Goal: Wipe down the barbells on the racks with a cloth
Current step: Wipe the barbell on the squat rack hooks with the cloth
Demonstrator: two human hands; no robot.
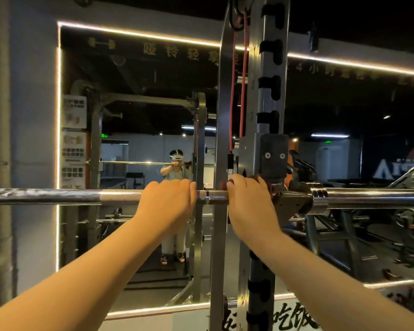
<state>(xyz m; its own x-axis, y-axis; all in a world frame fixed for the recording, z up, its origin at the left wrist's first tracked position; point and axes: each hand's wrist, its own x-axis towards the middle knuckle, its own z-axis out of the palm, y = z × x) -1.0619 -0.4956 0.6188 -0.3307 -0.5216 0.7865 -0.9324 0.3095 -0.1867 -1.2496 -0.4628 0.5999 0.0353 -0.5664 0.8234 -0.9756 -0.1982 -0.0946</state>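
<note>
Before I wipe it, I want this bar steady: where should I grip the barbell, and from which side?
Grip the barbell on its knurled shaft left of the rack upright, overhand from above, as the left hand and right hand do. It lies level; the smooth sleeve looks thicker, likely slippier.

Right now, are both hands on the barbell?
Yes: the left hand and right hand both curl over the barbell.

Head-worn camera faces forward, close to the barbell (pixel 120 196) and mirror (pixel 139 103).
</note>
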